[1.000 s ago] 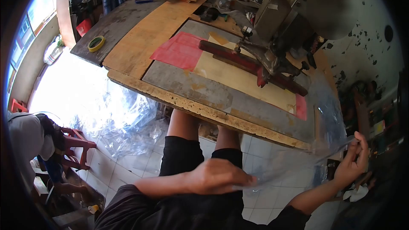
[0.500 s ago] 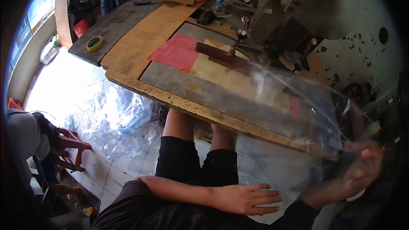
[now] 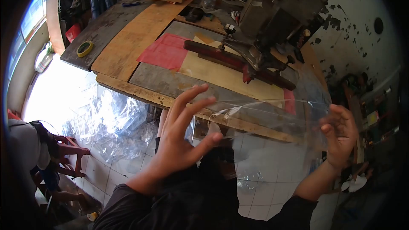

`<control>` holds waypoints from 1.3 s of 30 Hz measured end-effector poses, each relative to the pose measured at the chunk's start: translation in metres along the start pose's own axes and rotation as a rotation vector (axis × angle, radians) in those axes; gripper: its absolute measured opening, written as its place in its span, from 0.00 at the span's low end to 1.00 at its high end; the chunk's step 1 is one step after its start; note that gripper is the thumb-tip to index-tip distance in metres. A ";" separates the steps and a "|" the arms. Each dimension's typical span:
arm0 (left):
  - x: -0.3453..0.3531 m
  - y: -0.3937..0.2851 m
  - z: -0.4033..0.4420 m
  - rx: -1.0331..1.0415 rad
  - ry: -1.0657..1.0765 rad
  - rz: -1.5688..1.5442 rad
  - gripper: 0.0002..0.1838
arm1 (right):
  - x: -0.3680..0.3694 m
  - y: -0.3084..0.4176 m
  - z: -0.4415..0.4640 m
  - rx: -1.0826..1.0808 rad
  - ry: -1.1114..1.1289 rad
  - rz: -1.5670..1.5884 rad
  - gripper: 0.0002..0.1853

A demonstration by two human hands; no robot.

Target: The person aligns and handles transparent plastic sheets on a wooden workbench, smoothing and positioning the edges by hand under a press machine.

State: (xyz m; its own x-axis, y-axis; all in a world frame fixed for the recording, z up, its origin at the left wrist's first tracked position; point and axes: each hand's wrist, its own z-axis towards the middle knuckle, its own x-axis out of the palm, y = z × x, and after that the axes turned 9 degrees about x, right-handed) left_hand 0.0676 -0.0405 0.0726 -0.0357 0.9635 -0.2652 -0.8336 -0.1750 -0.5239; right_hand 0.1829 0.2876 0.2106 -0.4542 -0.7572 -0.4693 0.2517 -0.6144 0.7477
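clear plastic sheet (image 3: 264, 119) before the worktable's near edge, worktable (image 3: 128, 38) beyond
right hand (image 3: 341, 134) pinches it, fingers curled; left hand (image 3: 177, 134) spread wide, contact unclear

We hold our left hand (image 3: 179, 132) up before the table's near edge (image 3: 142, 95), its fingers spread and slightly bent, the thumb well apart from them; our left forearm (image 3: 145, 180) slants up to it; our right hand (image 3: 341, 138) is raised by the near right corner, its fingers curled in towards the thumb.
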 end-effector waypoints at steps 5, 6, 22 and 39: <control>0.016 0.042 -0.006 -0.270 0.220 -0.492 0.40 | 0.003 -0.017 0.005 0.033 0.043 -0.034 0.19; 0.018 0.041 -0.003 -0.245 0.299 -0.475 0.39 | 0.002 -0.020 0.006 0.034 0.079 -0.075 0.18; 0.041 0.025 0.016 -0.194 0.480 -0.310 0.11 | 0.019 -0.042 0.006 0.276 0.211 -0.021 0.11; 0.029 0.026 0.019 0.003 0.590 -0.185 0.10 | 0.063 -0.040 0.019 -0.125 0.311 -0.163 0.11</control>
State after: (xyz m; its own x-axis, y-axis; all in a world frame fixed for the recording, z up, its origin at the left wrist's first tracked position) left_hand 0.0344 -0.0130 0.0671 0.4197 0.7030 -0.5741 -0.7985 -0.0147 -0.6018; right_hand 0.1283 0.2688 0.1596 -0.2206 -0.6662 -0.7124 0.3088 -0.7405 0.5969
